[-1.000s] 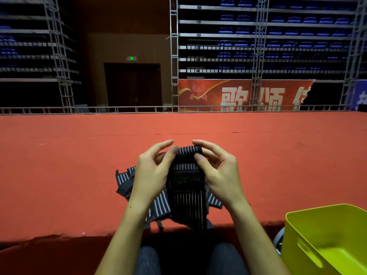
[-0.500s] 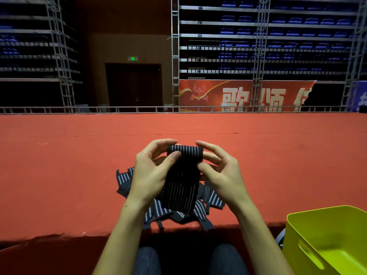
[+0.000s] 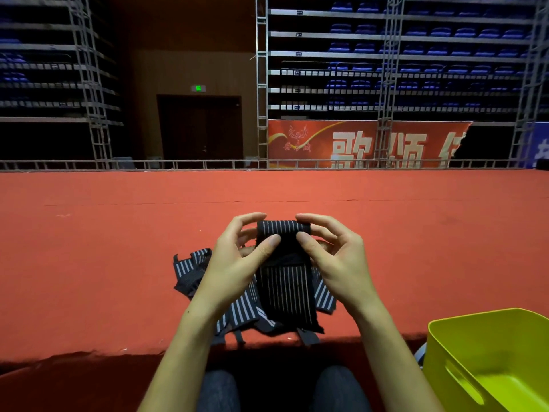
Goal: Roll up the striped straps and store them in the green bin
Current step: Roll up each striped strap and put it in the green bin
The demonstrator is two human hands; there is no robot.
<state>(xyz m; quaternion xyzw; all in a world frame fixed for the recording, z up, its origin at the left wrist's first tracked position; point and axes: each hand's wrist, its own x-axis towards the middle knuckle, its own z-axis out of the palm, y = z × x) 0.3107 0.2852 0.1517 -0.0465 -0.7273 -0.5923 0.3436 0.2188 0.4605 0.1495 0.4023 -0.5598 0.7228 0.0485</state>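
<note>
From the head view, both hands meet over the near part of a red-carpeted stage floor (image 3: 118,263). The left hand (image 3: 237,263) and the right hand (image 3: 338,263) hold one striped strap (image 3: 285,292) between them, lifted above the carpet. The top of the strap is partly wound into a roll at 12 o'clock from the thumbs, and its free tail hangs down toward 6 o'clock. The left hand's thumb presses on the front of the roll while its curled fingers wrap over the roll's left end. The right hand mirrors it, thumb on the front and curled fingers closing over the right end, so both hands are clamped on the same strap.

Under and behind the hands lies a loose pile of striped straps (image 3: 193,272) on the carpet, spreading out at 9 o'clock from the held strap and showing again at 3 o'clock beside the right wrist. A few dark ends of the pile reach the carpet's near edge.

The green bin (image 3: 487,361) stands at 4 o'clock from the hands, below the stage edge and well apart from the straps; the visible part of its inside shows no straps. The person's knees (image 3: 219,391) show at 6 o'clock. Far off at 12 o'clock hang a red banner (image 3: 356,144) and rows of blue seats (image 3: 416,49).
</note>
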